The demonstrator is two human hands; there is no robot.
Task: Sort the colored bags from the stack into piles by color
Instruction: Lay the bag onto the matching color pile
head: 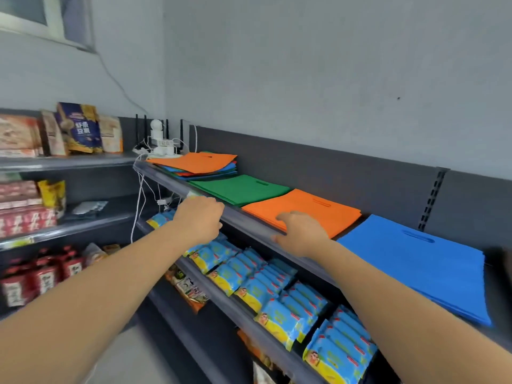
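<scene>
stack: mixed stack [194, 162] of bags lay at the far left end of the top shelf [246, 219]; orange bag on top, with blue, green and red edges showing under it.
green pile: green pile [241, 188] lay flat just right of the stack, its handle slot toward the wall.
orange pile: orange pile [318, 210] lay next along, its edge touching the green pile.
blue pile: blue pile [415, 261] was nearest the camera, just beside the orange pile, with several layers showing at its edge.
left hand: left hand [201, 217] sat at the shelf's front lip below the green pile, knuckles up and fingers curled; could not tell whether it gripped the lip.
right hand: right hand [302, 235] was released, fingers resting on the near corner of the orange pile, thumb at the front lip.
below: blue-and-yellow packets [277, 306] stood in rows on the next shelf down.
corner: a white device with black antennas [162, 139] and cables sat behind the stack.
side shelves: snack pouches [80, 128] on top, red bottles [44, 275] lower down.
</scene>
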